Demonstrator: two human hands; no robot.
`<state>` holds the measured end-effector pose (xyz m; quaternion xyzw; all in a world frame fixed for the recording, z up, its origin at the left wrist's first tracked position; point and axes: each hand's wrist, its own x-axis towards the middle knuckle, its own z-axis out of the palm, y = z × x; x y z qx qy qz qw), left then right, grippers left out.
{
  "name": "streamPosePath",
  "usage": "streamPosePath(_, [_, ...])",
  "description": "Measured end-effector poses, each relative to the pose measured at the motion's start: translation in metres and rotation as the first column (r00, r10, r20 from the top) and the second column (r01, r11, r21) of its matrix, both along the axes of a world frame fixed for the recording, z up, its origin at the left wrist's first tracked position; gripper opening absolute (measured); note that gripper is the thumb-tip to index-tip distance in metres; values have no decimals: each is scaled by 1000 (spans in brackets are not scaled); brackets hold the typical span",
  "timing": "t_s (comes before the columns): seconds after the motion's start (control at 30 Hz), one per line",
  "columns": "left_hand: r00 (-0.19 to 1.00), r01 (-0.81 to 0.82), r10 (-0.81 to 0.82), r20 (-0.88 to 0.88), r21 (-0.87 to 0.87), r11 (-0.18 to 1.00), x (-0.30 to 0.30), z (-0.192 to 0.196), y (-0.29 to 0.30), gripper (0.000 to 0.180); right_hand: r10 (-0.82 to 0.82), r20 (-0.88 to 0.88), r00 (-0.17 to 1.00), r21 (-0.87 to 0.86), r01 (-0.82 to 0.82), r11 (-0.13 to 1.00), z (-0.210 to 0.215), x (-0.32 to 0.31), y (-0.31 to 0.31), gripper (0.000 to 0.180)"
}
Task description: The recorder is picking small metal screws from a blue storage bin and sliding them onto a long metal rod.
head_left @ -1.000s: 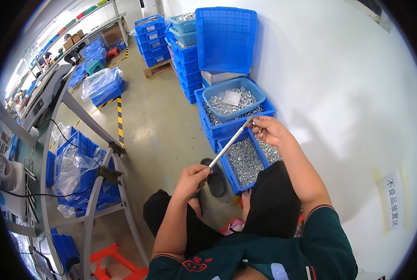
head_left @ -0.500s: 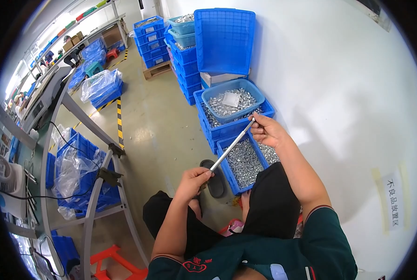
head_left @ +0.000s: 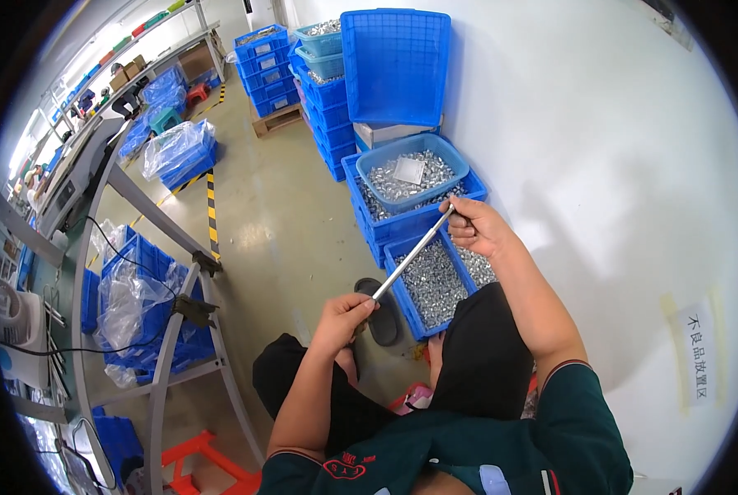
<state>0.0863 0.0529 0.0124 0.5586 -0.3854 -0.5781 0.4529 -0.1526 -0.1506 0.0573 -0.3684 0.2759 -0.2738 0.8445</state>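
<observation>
A thin, straight silver metal rod (head_left: pixel 410 257) slants up to the right across the space in front of my knees. At its lower end, my left hand (head_left: pixel 341 322) pinches it between thumb and fingers. My right hand (head_left: pixel 478 224) grips the upper end with its fingertips, the other fingers curled. Below the rod stands a blue crate (head_left: pixel 401 302) full of small silver metal parts. Just beyond my right hand, a light blue basket (head_left: pixel 370 191) of similar parts, with a white card (head_left: pixel 409 171) on top, rests in a larger blue crate (head_left: pixel 410 232).
Stacked blue crates (head_left: pixel 332 132) and an upright blue crate (head_left: pixel 395 70) stand farther back by the white wall (head_left: pixel 600 132). To my left is a grey-framed workbench (head_left: pixel 164 355) with a cable. A dark slipper (head_left: pixel 383 323) and a red stool (head_left: pixel 208 462) are on the floor.
</observation>
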Motion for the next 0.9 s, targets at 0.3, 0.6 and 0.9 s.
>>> streamPosePath(0.3, [998, -8, 5, -66, -48, 999, -3, -16, -2, 22, -19, 198, 980, 58, 8, 998, 3, 4, 6, 23])
streamPosePath(0.6, [986, -9, 12, -165, 14, 1000, -9, -13, -6, 21, -112, -73, 991, -174, 98, 980, 3, 12, 12, 23])
streamPosePath(0.9, [994, -53, 58, -91, 60, 997, -3, -14, -7, 22, 88, 0, 996, -6, -88, 996, -14, 12, 2, 25])
